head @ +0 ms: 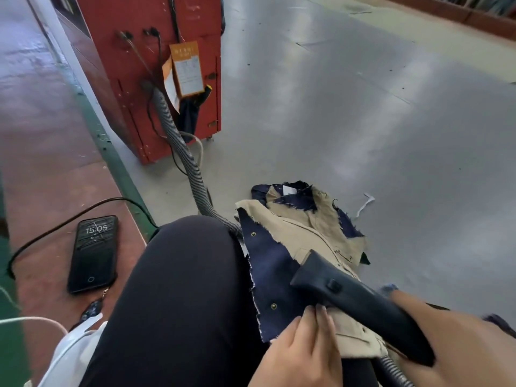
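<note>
Khaki-and-navy jacket lies spread just to the right of a black-clad thigh, with its collar end away from the person, on the grey floor. Left grip: fingers straight, pressing flat on the jacket's navy facing beside a brass snap. Right grip: blurred, but apparently closed round the rear of a dark vacuum nozzle, whose mouth rests on the jacket where navy meets khaki. A ribbed grey hose runs from behind the thigh to a red cabinet standing farther off. A phone lies screen-up on the red-brown strip at left.
</note>
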The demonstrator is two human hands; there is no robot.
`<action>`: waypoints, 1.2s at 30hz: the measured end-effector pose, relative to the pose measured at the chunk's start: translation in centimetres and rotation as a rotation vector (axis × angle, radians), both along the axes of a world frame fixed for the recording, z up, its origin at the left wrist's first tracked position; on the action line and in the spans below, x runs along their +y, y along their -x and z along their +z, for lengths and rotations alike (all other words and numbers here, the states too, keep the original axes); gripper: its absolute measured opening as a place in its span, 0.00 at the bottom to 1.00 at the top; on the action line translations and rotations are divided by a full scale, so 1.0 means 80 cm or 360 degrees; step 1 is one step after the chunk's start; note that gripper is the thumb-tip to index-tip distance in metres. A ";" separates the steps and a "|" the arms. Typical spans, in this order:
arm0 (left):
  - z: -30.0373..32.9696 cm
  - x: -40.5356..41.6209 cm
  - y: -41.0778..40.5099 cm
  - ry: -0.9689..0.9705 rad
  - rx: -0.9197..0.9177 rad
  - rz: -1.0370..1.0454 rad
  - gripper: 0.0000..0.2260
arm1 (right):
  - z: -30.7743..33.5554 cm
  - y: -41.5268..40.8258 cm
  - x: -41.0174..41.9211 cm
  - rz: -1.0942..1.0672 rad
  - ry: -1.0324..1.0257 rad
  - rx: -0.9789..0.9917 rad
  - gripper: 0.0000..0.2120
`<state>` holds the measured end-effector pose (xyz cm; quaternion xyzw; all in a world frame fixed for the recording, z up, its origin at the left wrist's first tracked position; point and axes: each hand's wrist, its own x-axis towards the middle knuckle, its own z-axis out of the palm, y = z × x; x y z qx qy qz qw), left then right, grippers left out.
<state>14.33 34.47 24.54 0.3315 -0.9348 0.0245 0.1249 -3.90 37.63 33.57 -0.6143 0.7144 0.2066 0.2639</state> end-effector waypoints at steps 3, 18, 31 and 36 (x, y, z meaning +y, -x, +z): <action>-0.001 0.002 0.002 -0.0017 -0.0045 -0.0073 0.29 | 0.021 -0.037 -0.009 -0.0146 0.0307 0.0271 0.10; -0.004 -0.008 -0.002 0.0073 0.0034 -0.0219 0.27 | 0.030 -0.005 -0.123 -0.0517 0.0968 -0.0074 0.10; -0.010 0.009 0.028 -0.0017 0.0079 -0.0245 0.34 | 0.005 0.027 0.066 -0.0579 0.0762 -0.0067 0.25; -0.011 0.012 0.026 -0.0042 0.0167 -0.0226 0.34 | 0.013 -0.012 0.025 -0.0459 0.0608 0.0201 0.12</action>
